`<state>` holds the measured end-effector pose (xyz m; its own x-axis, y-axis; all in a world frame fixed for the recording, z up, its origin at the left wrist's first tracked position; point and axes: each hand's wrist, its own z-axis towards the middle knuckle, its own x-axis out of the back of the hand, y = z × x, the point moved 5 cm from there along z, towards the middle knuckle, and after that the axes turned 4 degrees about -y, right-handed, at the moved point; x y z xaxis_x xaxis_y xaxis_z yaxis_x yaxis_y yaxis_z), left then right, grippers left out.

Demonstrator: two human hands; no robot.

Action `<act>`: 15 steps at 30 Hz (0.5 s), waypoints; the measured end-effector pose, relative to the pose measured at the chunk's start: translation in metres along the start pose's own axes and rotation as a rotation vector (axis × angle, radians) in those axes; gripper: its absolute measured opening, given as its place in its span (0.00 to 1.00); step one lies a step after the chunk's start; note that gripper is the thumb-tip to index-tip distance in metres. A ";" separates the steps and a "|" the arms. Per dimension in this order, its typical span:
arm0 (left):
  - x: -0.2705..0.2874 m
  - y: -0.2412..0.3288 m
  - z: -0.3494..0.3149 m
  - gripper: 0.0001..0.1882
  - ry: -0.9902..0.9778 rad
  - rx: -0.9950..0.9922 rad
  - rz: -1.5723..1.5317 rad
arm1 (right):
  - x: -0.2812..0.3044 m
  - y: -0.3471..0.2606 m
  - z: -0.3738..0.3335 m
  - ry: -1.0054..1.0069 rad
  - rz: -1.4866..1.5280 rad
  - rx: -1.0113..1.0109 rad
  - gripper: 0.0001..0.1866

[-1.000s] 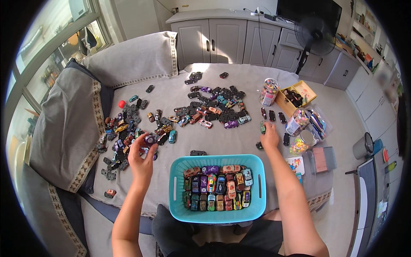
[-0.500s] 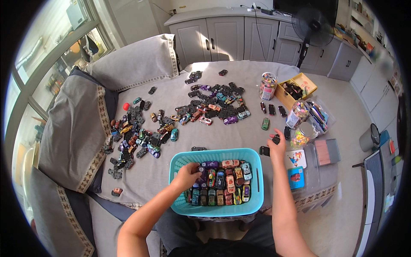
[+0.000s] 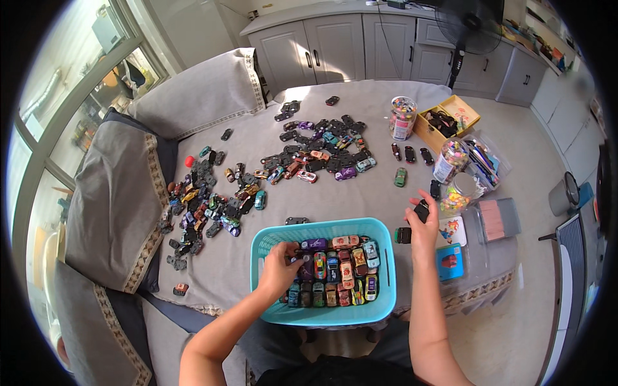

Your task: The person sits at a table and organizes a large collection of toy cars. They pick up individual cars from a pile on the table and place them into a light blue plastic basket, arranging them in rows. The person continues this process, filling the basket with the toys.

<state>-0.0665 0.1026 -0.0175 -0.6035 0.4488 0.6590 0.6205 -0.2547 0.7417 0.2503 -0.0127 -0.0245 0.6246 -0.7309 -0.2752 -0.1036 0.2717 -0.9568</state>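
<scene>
A turquoise plastic basket (image 3: 387,283) stands in front of me, with rows of small toy cars inside. My left hand (image 3: 278,269) reaches into its left side, fingers curled down at a dark purple toy car (image 3: 307,266); the fingers partly hide what they grip. Beyond the basket's right rim, my right hand (image 3: 421,228) is closed round a black toy car (image 3: 421,210). A dark toy car (image 3: 403,235) lies on the cloth just left of that hand. A green toy car (image 3: 400,177) sits farther off.
Heaps of toy cars (image 3: 331,151) cover the middle and left of the grey cloth (image 3: 341,199). At the right stand jars of colourful bits (image 3: 403,119), a yellow box (image 3: 473,116), a clear bin of pens (image 3: 483,161) and a blue card (image 3: 450,262). Cushions (image 3: 116,199) line the left.
My right hand has shifted slightly right with the black toy car. My left hand's fingers have moved slightly at the purple toy car. The view has tilted a little.
</scene>
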 end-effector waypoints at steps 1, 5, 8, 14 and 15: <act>0.005 0.020 -0.002 0.18 0.040 -0.034 0.028 | -0.001 -0.009 -0.002 0.016 0.011 0.015 0.27; 0.003 0.087 -0.011 0.12 0.022 -0.295 -0.069 | -0.017 -0.045 -0.020 0.036 0.075 0.024 0.27; -0.013 0.142 -0.017 0.22 -0.035 -0.612 -0.090 | -0.033 -0.057 -0.033 -0.053 0.101 -0.019 0.28; -0.034 0.167 -0.024 0.32 -0.167 -0.777 -0.137 | -0.063 -0.060 -0.056 -0.200 0.228 -0.060 0.26; -0.033 0.168 -0.026 0.32 -0.157 -0.787 -0.156 | -0.064 -0.059 -0.058 -0.204 0.265 -0.075 0.25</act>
<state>0.0448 0.0229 0.0880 -0.5403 0.6291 0.5588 -0.0337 -0.6798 0.7327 0.1710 -0.0182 0.0438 0.7098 -0.4986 -0.4976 -0.3347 0.3828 -0.8611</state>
